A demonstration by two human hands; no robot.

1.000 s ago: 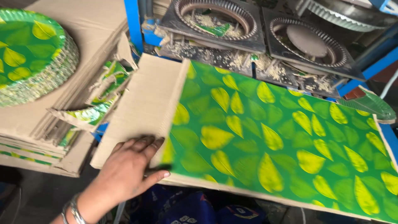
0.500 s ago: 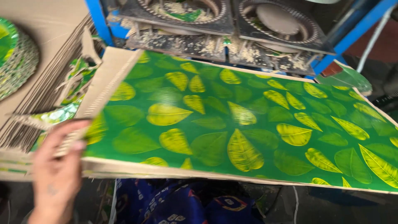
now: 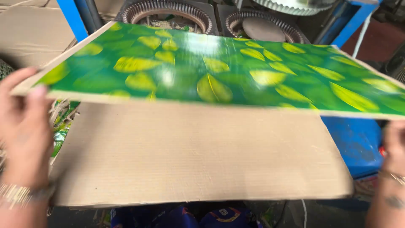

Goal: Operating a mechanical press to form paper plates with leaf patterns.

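Nearest the camera, a plain brown corrugated cardboard sheet is seen lying flat, its front edge toward the viewer. At its left end, the left hand is raised, blurred, fingers spread apart, with bangles worn at the wrist; whether anything is gripped cannot be told. At the far right, the right hand is only partly caught at the frame edge, and its grip cannot be told. Just above the brown sheet, a glossy green leaf-printed sheet is held up, tilted, spanning from hand to hand. Beyond it, two round ribbed press dies are seen, flanked by blue frame bars.
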